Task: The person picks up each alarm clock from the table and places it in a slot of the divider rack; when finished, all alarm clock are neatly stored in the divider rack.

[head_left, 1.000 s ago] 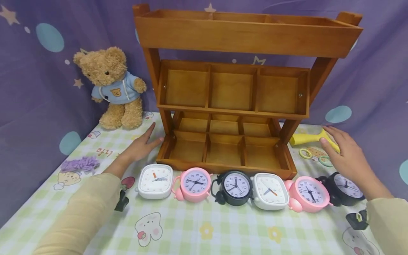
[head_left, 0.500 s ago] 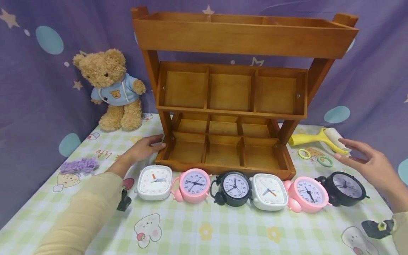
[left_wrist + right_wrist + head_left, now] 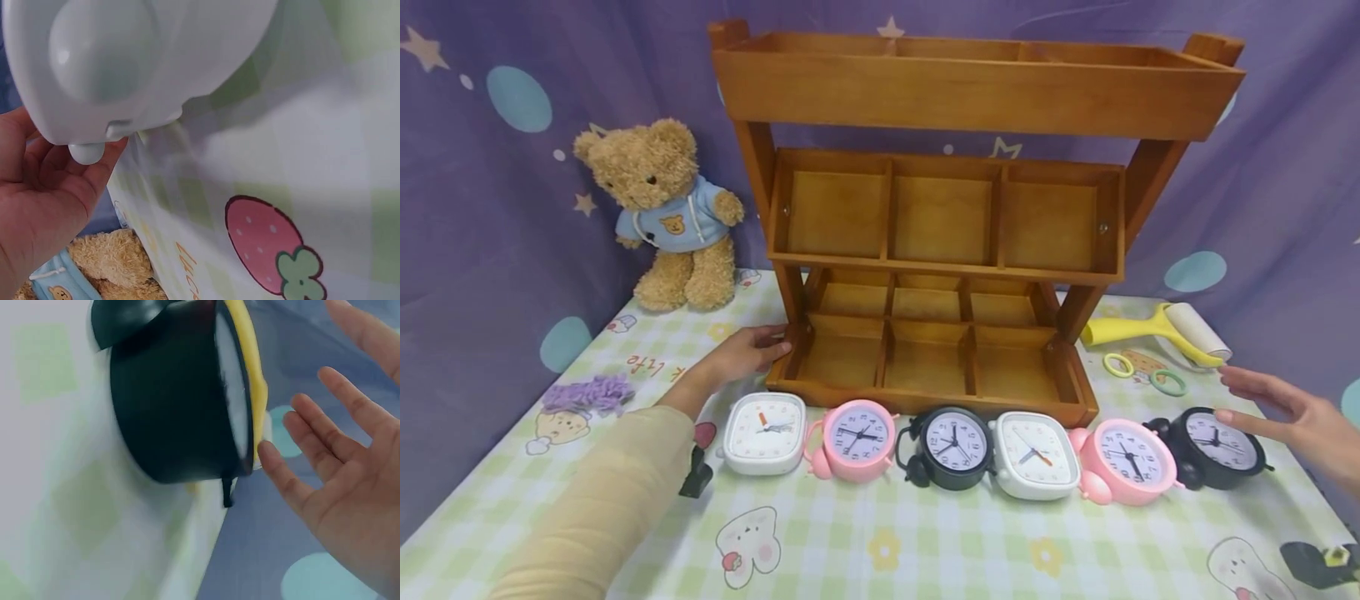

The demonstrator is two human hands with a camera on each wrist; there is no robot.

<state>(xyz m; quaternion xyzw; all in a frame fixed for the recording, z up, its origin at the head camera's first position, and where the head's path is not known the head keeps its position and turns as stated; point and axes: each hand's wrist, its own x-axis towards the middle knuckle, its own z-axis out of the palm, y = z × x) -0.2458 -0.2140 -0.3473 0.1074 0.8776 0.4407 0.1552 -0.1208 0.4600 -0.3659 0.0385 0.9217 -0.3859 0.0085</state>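
Observation:
At its lower left corner, the wooden tiered shelf point(image 3: 917, 392) is gripped by my left hand point(image 3: 741, 358); the thumb lies at the front edge and the fingertips are partly hidden. Close below that hand lies a white square alarm clock point(image 3: 765, 433), whose back fills the top of the left wrist view. My right hand point(image 3: 1296, 417) hovers with spread fingers beside the rightmost black alarm clock point(image 3: 1213, 447), holding nothing. Between these clocks, a row runs along the shelf's front: a pink clock point(image 3: 859, 440), a black one point(image 3: 955, 447), a white one point(image 3: 1036, 456) and another pink one point(image 3: 1127, 461).
A teddy bear point(image 3: 662, 212) in a blue hoodie stands at back left. Purple fuzzy material point(image 3: 587, 393) lies at left. On the right are a yellow-handled roller point(image 3: 1157, 327) and two rings, one yellow point(image 3: 1118, 365), one green point(image 3: 1168, 382). A purple curtain point(image 3: 467, 250) hangs behind.
My left hand's spread fingers have closed in on the shelf's left edge. My right hand has drawn away from the yellow roller, moving right and toward me. The clocks stay put.

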